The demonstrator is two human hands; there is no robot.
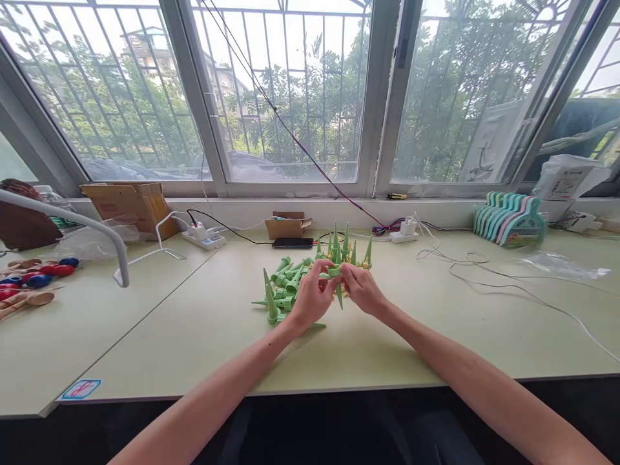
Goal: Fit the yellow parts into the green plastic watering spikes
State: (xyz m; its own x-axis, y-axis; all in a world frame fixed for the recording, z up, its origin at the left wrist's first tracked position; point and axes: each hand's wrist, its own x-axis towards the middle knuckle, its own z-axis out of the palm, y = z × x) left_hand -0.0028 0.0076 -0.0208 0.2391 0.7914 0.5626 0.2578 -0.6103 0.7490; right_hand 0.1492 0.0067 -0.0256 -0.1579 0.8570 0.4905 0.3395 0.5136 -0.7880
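Bare forearms (pixel 203 407) reach in from the lower corners of the frame, over the pale tabletop (pixel 387 371), towards its centre. There the left hand (pixel 312 294) pinches a green spike (pixel 335 271) by its wide cup end, thumb and forefinger curled nearly closed around the rim. The right hand (pixel 363 287) has its fingertips drawn together at the cup's right edge; whether they grip the rim or a small part is hidden.

The spike looks like light, stiff moulded plastic, probably smooth and a little slippery, not very fragile. The cup rim seems the surest hold, the tapered shaft less so.

It sits between both hands, cup up, point hanging below the fingers. Loose green spikes (pixel 285 284) lie left of and behind the left hand; upright spikes (pixel 345 242) with small yellow pieces (pixel 367 263) stand just beyond, above the hands in the frame.
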